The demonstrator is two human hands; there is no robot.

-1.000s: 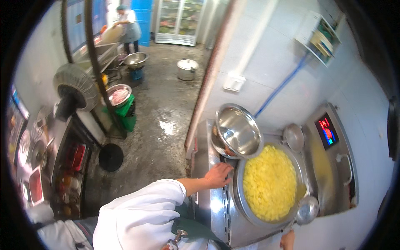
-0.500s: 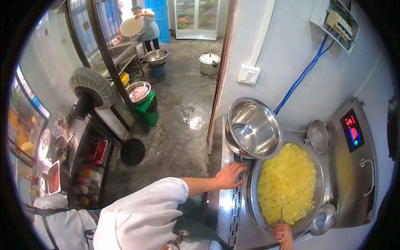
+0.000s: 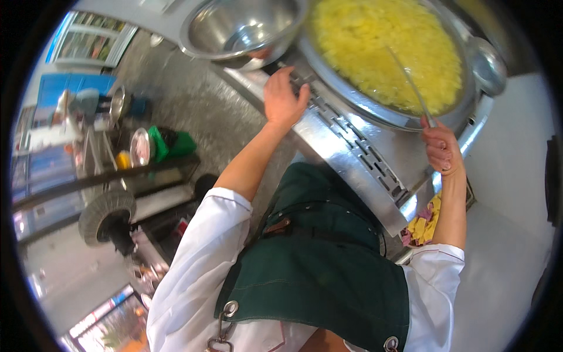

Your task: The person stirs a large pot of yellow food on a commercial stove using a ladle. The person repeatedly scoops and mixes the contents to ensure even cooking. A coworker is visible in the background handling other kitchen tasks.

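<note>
A large metal wok (image 3: 381, 117) is full of yellow cut pieces (image 3: 375, 47) in liquid. My right hand (image 3: 443, 146) is wrapped around the handle end of a long thin metal cooking utensil (image 3: 413, 87) at the wok's near rim. Its far end is sunk in the pieces, so its kind is hidden. My left hand (image 3: 284, 98) lies with fingers apart on the slotted metal stove edge (image 3: 352, 138), empty, just below a big stainless steel bowl (image 3: 205, 35). The bowl sits to the left of the wok.
A metal ladle (image 3: 488, 66) lies at the wok's right. Below the stove's right corner are yellow and pink scraps (image 3: 423, 226). To the left stand a fan (image 3: 105, 220), a green bin (image 3: 179, 142) and a metal basin (image 3: 141, 146). A co-worker (image 3: 79, 108) is at the far left.
The view has swung and tilted, bringing my apron and both forearms into sight. My right hand still grips the utensil; more of its shaft shows. My left hand stays on the stove edge.
</note>
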